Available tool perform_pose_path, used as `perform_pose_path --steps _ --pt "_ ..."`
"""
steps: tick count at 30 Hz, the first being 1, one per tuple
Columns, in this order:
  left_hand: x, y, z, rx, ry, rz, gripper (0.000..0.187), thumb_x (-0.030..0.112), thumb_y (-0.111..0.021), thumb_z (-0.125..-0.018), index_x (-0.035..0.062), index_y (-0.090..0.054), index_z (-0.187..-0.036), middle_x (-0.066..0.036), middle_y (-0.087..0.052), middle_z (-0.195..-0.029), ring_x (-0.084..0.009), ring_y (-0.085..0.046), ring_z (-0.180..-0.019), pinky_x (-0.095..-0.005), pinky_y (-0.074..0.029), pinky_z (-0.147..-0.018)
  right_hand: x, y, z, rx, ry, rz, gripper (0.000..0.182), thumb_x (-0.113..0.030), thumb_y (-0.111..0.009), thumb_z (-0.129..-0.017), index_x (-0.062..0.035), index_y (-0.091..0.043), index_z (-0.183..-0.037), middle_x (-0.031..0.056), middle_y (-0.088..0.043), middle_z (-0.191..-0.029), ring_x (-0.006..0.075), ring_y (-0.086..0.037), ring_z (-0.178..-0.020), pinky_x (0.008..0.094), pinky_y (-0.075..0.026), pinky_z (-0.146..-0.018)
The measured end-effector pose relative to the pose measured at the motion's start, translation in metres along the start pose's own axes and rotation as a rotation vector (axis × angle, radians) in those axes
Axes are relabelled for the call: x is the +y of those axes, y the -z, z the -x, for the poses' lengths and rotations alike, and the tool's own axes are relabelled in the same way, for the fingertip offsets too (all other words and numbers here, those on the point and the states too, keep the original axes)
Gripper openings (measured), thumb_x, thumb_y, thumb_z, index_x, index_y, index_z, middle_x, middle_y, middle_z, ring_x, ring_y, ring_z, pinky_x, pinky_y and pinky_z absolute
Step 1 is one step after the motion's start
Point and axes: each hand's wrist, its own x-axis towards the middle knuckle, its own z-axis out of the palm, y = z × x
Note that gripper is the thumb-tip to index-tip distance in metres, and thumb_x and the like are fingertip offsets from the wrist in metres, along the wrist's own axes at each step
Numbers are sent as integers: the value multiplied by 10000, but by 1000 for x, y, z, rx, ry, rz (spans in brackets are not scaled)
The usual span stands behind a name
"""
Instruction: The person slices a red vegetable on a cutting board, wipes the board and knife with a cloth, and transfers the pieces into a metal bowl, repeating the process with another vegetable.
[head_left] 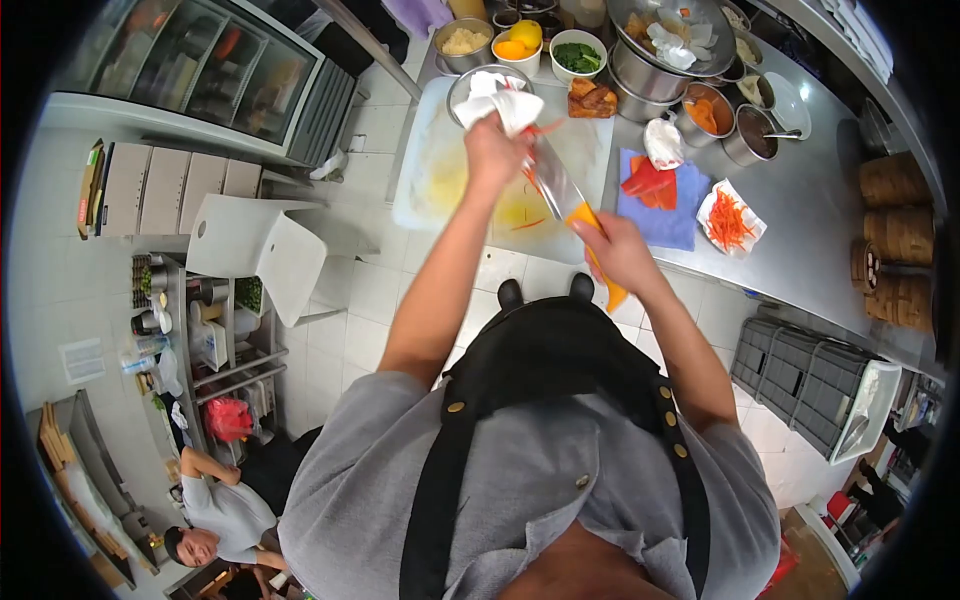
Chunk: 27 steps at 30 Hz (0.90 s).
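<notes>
My right hand [614, 248] is closed round the orange handle [583, 215] of a large knife, whose wide blade [556, 180] points up and left over the cutting board. At the far end of the blade is my left hand [496, 155], fingers curled on a crumpled white cloth [512, 105]. Orange-red shreds show beside those fingers and along the blade. The white cutting board [430, 200] has yellow stains and a few loose shreds. A metal bowl [459, 92] sits behind the cloth, partly hidden by it.
Behind the board stand rice [464, 41], a bowl of chopped greens [577, 57] and browned meat [592, 99]. Right of it, red slices [650, 184] lie on a blue cloth [684, 222], near shredded carrot [730, 221]. A white chair [250, 240] and another person [225, 510] are at left.
</notes>
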Motion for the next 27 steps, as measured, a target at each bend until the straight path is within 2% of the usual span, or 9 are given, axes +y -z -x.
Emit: perform_pose_path --steps 3,8,10,14,17,21,24,25,27 --pt "-13 15 -55 -17 49 8 312 113 -772 -696 45 -707 -994 -139 -716 -899 -212 -691 -786 -329 -534 -726 -34 -3 -48 16 44 201 391 -327 -594 -918 56 -571 -846 144 -593 -610 242 -593 -472 369 -471 -468" --pt "-67 9 -117 -180 64 -517 408 224 -781 -672 9 -691 -1008 -193 -694 -987 -283 -678 -924 -369 -527 -794 -46 1 -85 110 145 581 430 -316 -606 -892 114 -598 -917 266 -658 -799 373 -665 -679 437 -534 -658" --pt "-56 20 -118 -205 110 -392 403 190 -755 -673 -45 -666 -988 -247 -658 -1059 -348 -649 -991 -395 -528 -838 -63 7 -82 52 2 585 441 -310 -602 -894 130 -604 -928 294 -654 -863 397 -666 -781 451 -531 -725" --pt "-49 31 -116 -105 243 -170 352 213 -736 -709 -9 -691 -978 -229 -680 -999 -340 -665 -954 -377 -526 -815 -67 12 -79 61 42 597 443 -309 -602 -895 133 -601 -913 296 -652 -839 378 -671 -707 439 -541 -657" --pt "-48 14 -105 -19 -81 -149 314 188 -726 -706 64 -711 -995 -196 -693 -960 -340 -664 -946 -397 -524 -822 -75 14 -72 34 -16 522 452 -311 -598 -897 140 -594 -899 296 -649 -822 356 -666 -629 425 -538 -574" --pt "-65 1 -113 87 -70 -318 314 190 -741 -709 37 -705 -980 -221 -687 -941 -327 -676 -920 -386 -526 -787 -66 18 -64 49 8 512 433 -300 -585 -901 132 -594 -888 267 -647 -762 325 -652 -562 405 -518 -502" --pt "-74 23 -121 132 21 -130 268 105 -677 -719 10 -691 -969 -180 -707 -890 -307 -689 -837 -379 -536 -743 -29 33 -54 170 192 636 389 -291 -592 -895 98 -609 -901 220 -645 -711 309 -639 -540 400 -509 -503" --pt "-88 27 -129 55 94 70 249 83 -662 -728 -1 -687 -960 -140 -701 -852 -254 -672 -769 -352 -522 -690 -19 38 -48 244 358 690 364 -288 -603 -888 75 -618 -911 199 -640 -686 300 -634 -532 400 -506 -511" --pt "-95 32 -126 -19 119 504 216 23 -623 -745 -25 -675 -950 -38 -652 -779 -122 -582 -656 -289 -466 -589 -11 51 -28 188 274 632 340 -290 -623 -876 47 -627 -918 193 -637 -680 309 -638 -559 409 -509 -544"
